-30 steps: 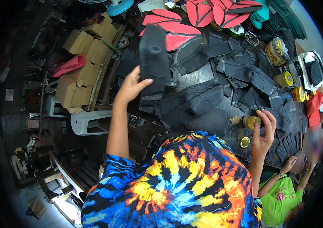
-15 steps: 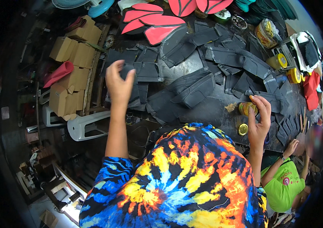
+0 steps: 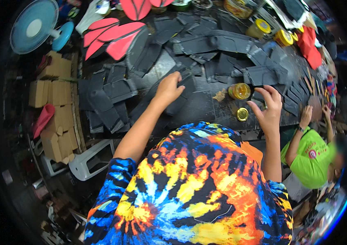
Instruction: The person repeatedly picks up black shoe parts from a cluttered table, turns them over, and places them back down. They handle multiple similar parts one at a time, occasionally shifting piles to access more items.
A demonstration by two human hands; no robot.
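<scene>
My left hand [image 3: 168,89] reaches over a stack of black padded sheet pieces [image 3: 186,92] in the middle of the dark table. Its thumb and forefinger are apart; the other fingertips are hidden. My right hand [image 3: 269,107] hovers near the table's front edge, thumb and fingers spread, with nothing seen between them. Beside it stands an uncapped glass jar [image 3: 239,91] with yellowish contents. A round gold lid [image 3: 242,114] lies just in front of the jar. To the left is a loose pile of similar black pieces [image 3: 106,102].
Pink-and-black leaf-shaped pieces [image 3: 120,45] lie at the back left. More black pieces [image 3: 206,43] cover the table's far side. Yellow-lidded jars [image 3: 259,27] stand at the back right. Cartons [image 3: 61,106] and a white plastic stool [image 3: 92,159] are left. A person in green [image 3: 310,157] works at right.
My left hand has moved right, from the left pile to the middle stack. My right hand stays by the jar, its thumb and fingers wider apart. The view has shifted rightward.
</scene>
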